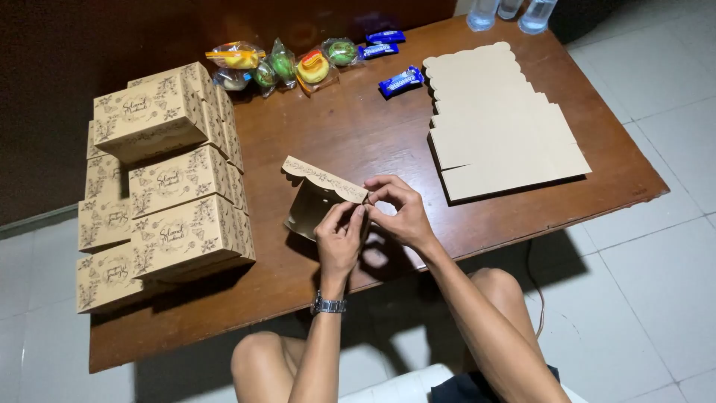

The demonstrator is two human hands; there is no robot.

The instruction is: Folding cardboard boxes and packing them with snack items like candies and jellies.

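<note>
A half-folded brown cardboard box (317, 195) with a scalloped, printed flap is held just above the wooden table (350, 127). My left hand (339, 237), with a wristwatch on the wrist, grips the box's near right corner from below. My right hand (399, 209) pinches the same corner at the flap's right end. Both hands touch each other around that corner.
Several finished printed boxes (168, 175) are stacked on the table's left. A pile of flat box blanks (496, 119) lies at the right. Wrapped snacks (287, 66), blue packets (400, 80) and clear cups (509, 11) sit along the far edge. My knees are under the near edge.
</note>
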